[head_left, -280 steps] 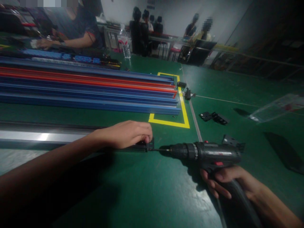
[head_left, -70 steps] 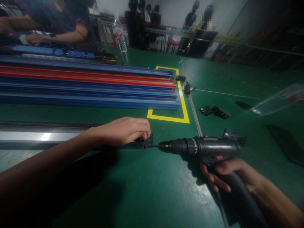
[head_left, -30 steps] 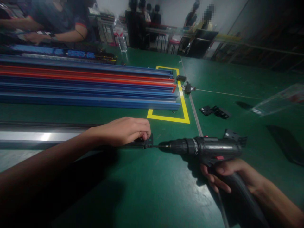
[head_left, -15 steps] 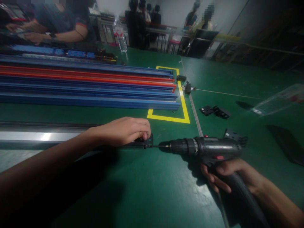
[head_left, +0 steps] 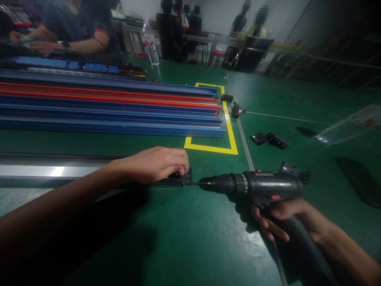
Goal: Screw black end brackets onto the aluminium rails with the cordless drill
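My right hand (head_left: 285,220) is wrapped round the grip of a black power drill (head_left: 268,186) with red buttons. Its long thin bit (head_left: 198,183) points left and meets a small black end cap (head_left: 187,178) at the end of a long metal profile (head_left: 53,171). My left hand (head_left: 160,165) is closed, thumb and fingers pinching that end cap against the profile's end. The fingertips partly cover the cap, and my forearm crosses over the profile. Whether a screw sits at the bit's tip is too small to tell.
Blue and red profiles (head_left: 119,123) lie across the green table beyond my left hand, ending near a yellow tape outline (head_left: 211,150). Black plastic parts (head_left: 269,140) and a clear bottle (head_left: 348,125) lie to the right. Across the table a person (head_left: 77,35) works; another bottle (head_left: 151,45) stands there.
Both hands, the drill and the profile stay in place. Only the co-worker's hands across the table have shifted slightly.
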Motion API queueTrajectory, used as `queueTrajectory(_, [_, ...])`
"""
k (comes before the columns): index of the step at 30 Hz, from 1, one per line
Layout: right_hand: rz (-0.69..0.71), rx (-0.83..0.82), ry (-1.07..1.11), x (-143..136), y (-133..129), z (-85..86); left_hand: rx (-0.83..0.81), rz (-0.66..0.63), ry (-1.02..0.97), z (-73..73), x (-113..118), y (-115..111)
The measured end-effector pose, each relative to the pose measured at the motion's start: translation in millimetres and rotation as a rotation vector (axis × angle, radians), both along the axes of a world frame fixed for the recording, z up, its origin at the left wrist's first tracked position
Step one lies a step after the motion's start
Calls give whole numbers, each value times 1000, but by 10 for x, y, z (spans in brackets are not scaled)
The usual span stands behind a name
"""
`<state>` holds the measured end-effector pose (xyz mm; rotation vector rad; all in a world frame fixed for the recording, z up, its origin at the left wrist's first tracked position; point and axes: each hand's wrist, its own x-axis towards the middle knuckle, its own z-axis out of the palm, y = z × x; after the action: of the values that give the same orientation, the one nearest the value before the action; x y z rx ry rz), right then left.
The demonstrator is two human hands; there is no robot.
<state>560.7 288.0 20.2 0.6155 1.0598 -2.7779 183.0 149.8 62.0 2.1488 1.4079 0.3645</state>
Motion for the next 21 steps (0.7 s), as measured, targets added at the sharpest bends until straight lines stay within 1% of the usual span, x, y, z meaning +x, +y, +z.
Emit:
queueTrajectory(5, [-6,9,-10,-5,1,-4,-2,4,4,16,7,4])
queueTrajectory(21, [6,-3,23,1,19,-35,0,2,1,4,-1,-1])
